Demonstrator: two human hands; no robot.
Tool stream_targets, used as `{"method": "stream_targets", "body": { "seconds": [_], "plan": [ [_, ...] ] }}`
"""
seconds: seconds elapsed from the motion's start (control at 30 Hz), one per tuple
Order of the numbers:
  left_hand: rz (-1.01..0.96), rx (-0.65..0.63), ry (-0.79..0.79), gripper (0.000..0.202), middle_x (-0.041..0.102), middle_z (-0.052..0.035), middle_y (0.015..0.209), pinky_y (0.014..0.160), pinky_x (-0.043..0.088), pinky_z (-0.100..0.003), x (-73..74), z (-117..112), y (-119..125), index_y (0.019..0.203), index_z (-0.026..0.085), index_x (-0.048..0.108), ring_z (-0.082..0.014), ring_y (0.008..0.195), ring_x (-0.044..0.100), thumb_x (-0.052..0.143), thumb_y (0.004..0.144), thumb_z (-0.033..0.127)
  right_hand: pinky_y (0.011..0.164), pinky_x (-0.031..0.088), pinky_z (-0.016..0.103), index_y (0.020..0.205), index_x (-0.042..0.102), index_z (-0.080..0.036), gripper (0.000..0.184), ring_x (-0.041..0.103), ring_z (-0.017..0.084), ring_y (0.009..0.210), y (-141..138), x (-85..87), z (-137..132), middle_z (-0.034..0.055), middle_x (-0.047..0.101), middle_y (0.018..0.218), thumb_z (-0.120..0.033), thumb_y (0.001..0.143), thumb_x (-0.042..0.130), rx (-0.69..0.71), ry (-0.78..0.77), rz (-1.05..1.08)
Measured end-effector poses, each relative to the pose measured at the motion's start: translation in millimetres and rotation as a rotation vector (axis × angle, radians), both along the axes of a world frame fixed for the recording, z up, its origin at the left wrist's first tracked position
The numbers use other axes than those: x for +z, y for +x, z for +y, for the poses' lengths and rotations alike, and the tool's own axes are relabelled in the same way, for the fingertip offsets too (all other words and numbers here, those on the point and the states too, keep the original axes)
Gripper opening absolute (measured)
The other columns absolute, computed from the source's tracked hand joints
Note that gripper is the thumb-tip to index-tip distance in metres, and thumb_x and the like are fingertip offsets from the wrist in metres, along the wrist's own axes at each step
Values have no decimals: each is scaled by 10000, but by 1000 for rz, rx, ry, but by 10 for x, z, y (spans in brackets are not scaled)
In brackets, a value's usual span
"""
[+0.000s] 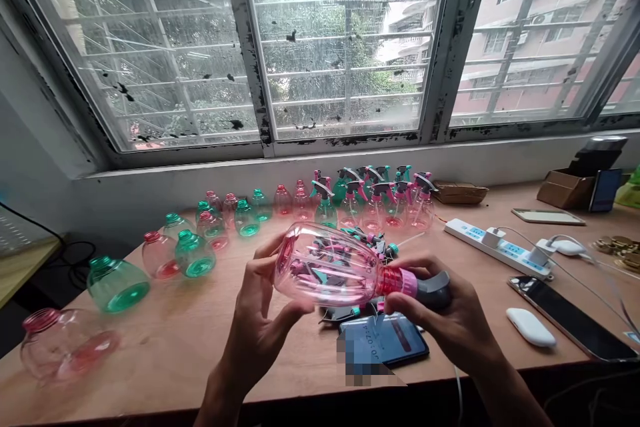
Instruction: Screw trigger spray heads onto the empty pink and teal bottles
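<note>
I hold a clear pink spray bottle point(327, 267) sideways above the wooden table point(190, 340). My left hand point(263, 320) wraps its fingers round the bottle's body near the base. My right hand point(443, 310) grips the grey and pink spray head point(420, 283) fitted on the bottle's neck. Under the bottle lie loose spray heads point(373, 240) and a phone point(387, 340) with its screen lit.
Open pink and green bottles point(195, 253) are spread over the table's left and back. Finished bottles with spray heads point(380, 203) stand by the window sill. At the right lie a white power strip point(500, 247), phones point(575, 317), a white case point(531, 327) and a cardboard box point(565, 188).
</note>
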State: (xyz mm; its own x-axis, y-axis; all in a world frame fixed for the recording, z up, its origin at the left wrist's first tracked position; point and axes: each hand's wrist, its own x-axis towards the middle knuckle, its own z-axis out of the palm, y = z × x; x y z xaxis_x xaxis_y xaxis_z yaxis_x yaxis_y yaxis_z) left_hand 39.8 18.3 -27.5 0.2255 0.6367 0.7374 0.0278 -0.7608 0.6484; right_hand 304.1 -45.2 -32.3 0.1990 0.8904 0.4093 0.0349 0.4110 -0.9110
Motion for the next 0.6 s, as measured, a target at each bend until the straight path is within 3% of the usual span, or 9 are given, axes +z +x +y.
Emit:
{"method": "stream_targets", "body": {
  "seconds": [0.07, 0.23, 0.37, 0.5, 0.6],
  "plan": [
    [9, 8, 15, 403, 524, -75, 1727, 1263, 551, -448, 3, 9, -1, 1370, 351, 630, -287, 1619, 505, 812, 1010, 353, 505, 619, 247, 1019, 772, -246, 319, 759, 184, 569, -20, 8, 5, -10, 806, 771, -411, 840, 977, 13, -9, 28],
    [131, 83, 83, 585, 542, -63, 1697, 1335, 461, -438, 30, 17, -56, 1545, 393, 566, -256, 1640, 463, 797, 1021, 272, 595, 659, 252, 1033, 767, -248, 318, 832, 201, 636, -36, 38, 19, 4, 851, 830, -414, 855, 972, 65, 8, 128],
    [165, 72, 45, 726, 531, -96, 1708, 1342, 447, -468, 14, 3, -72, 1536, 366, 551, -302, 1634, 473, 921, 911, 351, 550, 644, 248, 1014, 769, -253, 311, 818, 203, 628, -26, 32, 0, -15, 827, 788, -394, 838, 983, 39, 11, 85],
    [69, 42, 4, 429, 514, -87, 1728, 1295, 507, -491, -13, 21, -54, 1389, 347, 610, -304, 1632, 479, 801, 1011, 416, 398, 528, 205, 1038, 760, -249, 300, 760, 174, 530, -18, 15, -4, -27, 806, 738, -393, 865, 958, 47, -46, 45],
    [104, 71, 93, 497, 498, -77, 1744, 1329, 453, -568, 6, 39, -50, 1472, 380, 577, -315, 1646, 454, 791, 1024, 360, 554, 634, 248, 1034, 764, -234, 307, 810, 200, 616, -5, 11, 18, -15, 813, 753, -394, 866, 965, 88, -26, 114]
  ]
}}
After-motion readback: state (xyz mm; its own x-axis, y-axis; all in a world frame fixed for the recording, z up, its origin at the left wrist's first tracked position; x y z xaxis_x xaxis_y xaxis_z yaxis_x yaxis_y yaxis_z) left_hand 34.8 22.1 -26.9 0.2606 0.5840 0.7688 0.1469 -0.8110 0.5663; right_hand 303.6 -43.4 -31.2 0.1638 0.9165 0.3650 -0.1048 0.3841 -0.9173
